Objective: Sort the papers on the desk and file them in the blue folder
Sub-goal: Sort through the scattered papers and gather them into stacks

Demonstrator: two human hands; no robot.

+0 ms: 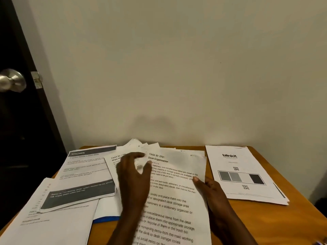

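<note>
Right hand [210, 189]: the thumb lies on top of the right edge of the Desk Organization sheet [177, 191], with the fingers curled just off that edge. I read this as a pinch on the sheet's edge. The sheet is headed "TASK ID: 2721", is topmost in the middle pile, and runs from mid-desk to the near frame edge.

Left hand [134, 175]: over the upper left part of the same sheet, fingers curved, thumb set apart from them with white paper showing in the gap. I cannot tell whether it pinches paper or only hovers.

Under the left hand, a second task sheet [113, 160] beginning "Wipe the" sticks out to the left. Behind both, several paper corners [139, 144] fan up against the wall [177, 68].

Blue folder [108, 219]: only a blue strip of its near edge shows, just left of the left forearm, with white sheets lying over it.

Left side: KITCHEN sheet [88, 174] with dark bands, lying on a larger text sheet [53, 221] that reaches the near left corner.

Right side: blinkit stack [242, 174], a few sheets roughly aligned, apart from the middle pile; the top page carries QR codes and a bar of grey shades.

All of it lies on a wooden desk [265, 223]. A dark door [17, 138] with a metal knob [12, 80] is at far left.
</note>
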